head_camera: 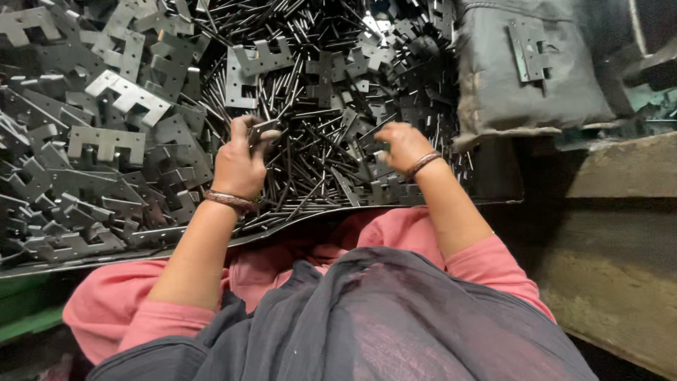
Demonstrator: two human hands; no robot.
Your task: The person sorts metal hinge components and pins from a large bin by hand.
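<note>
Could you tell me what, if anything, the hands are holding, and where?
The left hand pinches a small dark metal piece by its lower end; the right hand rests on the pile, its hold unclear.

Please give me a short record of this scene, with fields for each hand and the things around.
left hand: holds a small dark metal plate over the pile
right hand: rests in the thin metal pins, fingers down
left side: heap of notched hinge plates
right side: grey sack with one assembled hinge on it
wrists: a bangle on each

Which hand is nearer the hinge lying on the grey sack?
Right. The right hand works in the pin pile just left of the grey sack bearing the hinge; the left hand is farther left.
</note>
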